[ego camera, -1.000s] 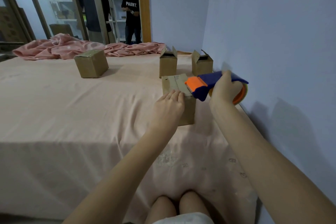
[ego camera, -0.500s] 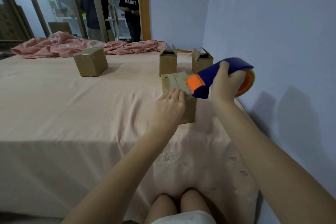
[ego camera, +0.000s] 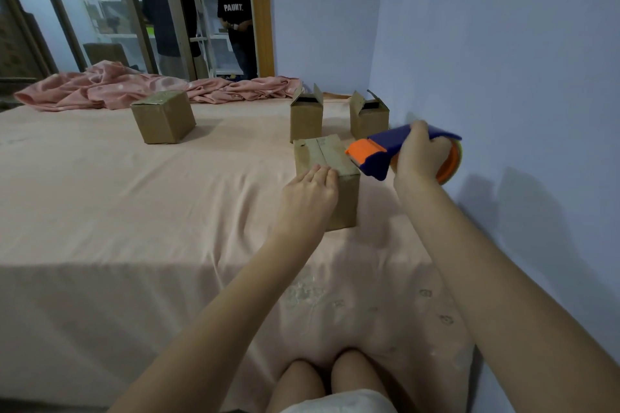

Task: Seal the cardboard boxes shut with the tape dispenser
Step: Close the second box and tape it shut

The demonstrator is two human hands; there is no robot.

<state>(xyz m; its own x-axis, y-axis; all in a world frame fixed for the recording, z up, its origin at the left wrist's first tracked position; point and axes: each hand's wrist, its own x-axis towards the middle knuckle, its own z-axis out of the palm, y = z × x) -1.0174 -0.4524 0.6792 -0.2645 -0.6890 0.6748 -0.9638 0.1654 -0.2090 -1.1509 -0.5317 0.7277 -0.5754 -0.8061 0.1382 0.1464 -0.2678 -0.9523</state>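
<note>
A small cardboard box point(ego camera: 323, 154) with its flaps folded down stands on the pink bed sheet, near the right wall. My left hand point(ego camera: 308, 193) rests on its near top edge and front face, fingers together. My right hand point(ego camera: 419, 152) grips a blue and orange tape dispenser point(ego camera: 375, 152), whose orange nose sits just off the box's right top edge. Behind it stand two boxes with flaps up, one in the middle point(ego camera: 306, 117) and one to its right point(ego camera: 368, 117). A closed box point(ego camera: 163, 117) stands farther left.
A crumpled pink blanket point(ego camera: 134, 87) lies along the far edge of the bed. The blue wall point(ego camera: 503, 77) runs close along the right. A person in a black shirt point(ego camera: 236, 20) stands in the doorway beyond. My knees point(ego camera: 325, 379) show at the bottom.
My right hand lifted the dispenser up and right, then brought it back down beside the box's right top edge. My left hand has stayed on the box.
</note>
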